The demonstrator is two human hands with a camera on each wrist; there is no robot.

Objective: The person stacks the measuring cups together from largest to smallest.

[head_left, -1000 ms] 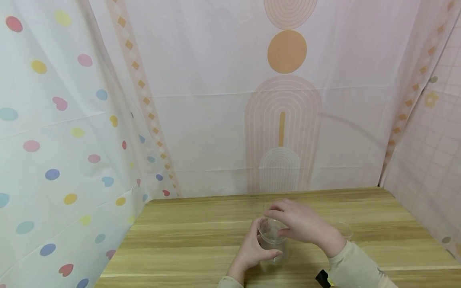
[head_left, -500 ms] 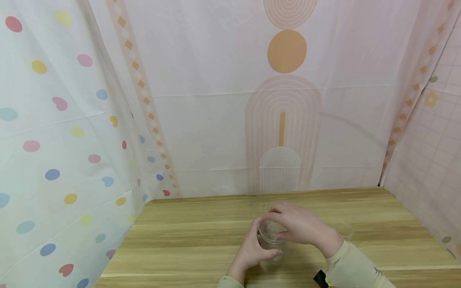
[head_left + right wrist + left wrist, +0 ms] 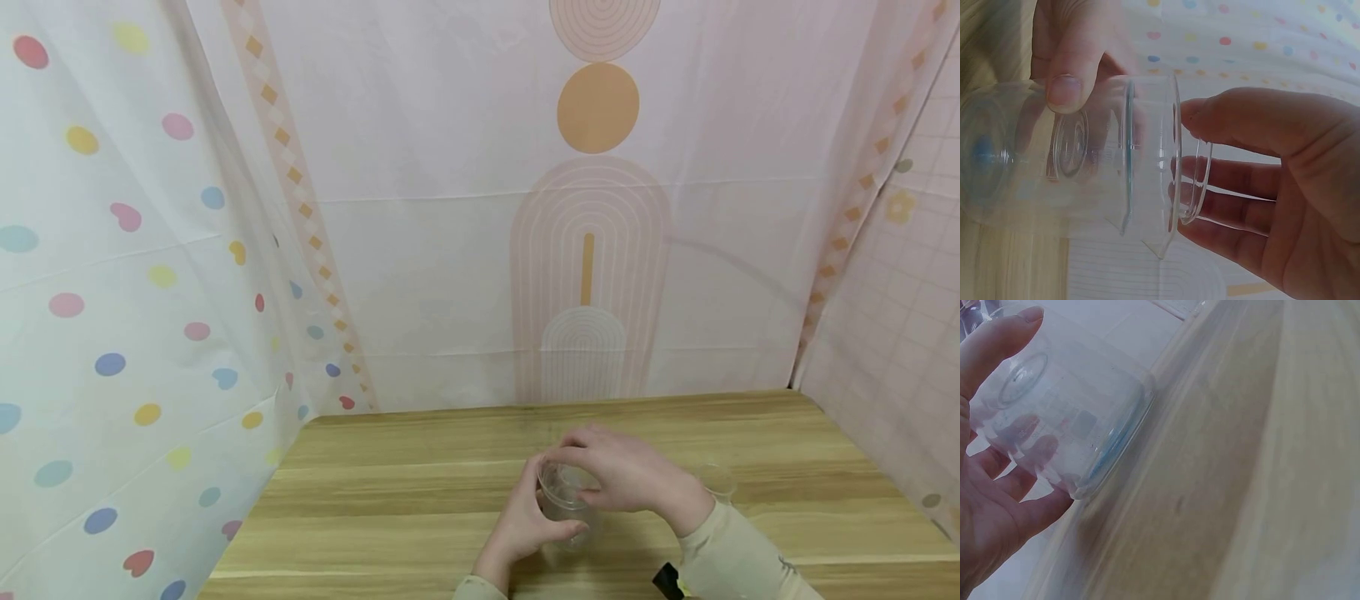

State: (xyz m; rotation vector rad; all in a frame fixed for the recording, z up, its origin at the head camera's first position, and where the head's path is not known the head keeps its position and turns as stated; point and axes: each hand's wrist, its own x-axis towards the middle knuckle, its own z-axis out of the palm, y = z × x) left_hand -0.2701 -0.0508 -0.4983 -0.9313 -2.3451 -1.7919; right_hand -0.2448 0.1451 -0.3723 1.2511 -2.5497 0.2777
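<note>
My left hand grips a large clear beaker from the side; it stands on the wooden table. In the right wrist view, glass beakers are nested one inside another, their rims and pouring spouts stepped outward. The innermost, a small beaker, sticks out past the other rims. My right hand comes from above and holds that small beaker near its rim, thumb on one side and fingers on the other. The left thumb lies along the outer beaker's wall. In the head view, the right hand covers part of the openings.
Another clear glass vessel stands to the right, partly behind the right forearm. A black object with a yellow-green part lies at the front edge beside the sleeve. Patterned curtains close in the wooden table at the back and sides.
Over the last second my right hand has shifted slightly down and left over the beaker opening, its fingertips lower at the rim. My left hand and the large beaker have stayed in place.
</note>
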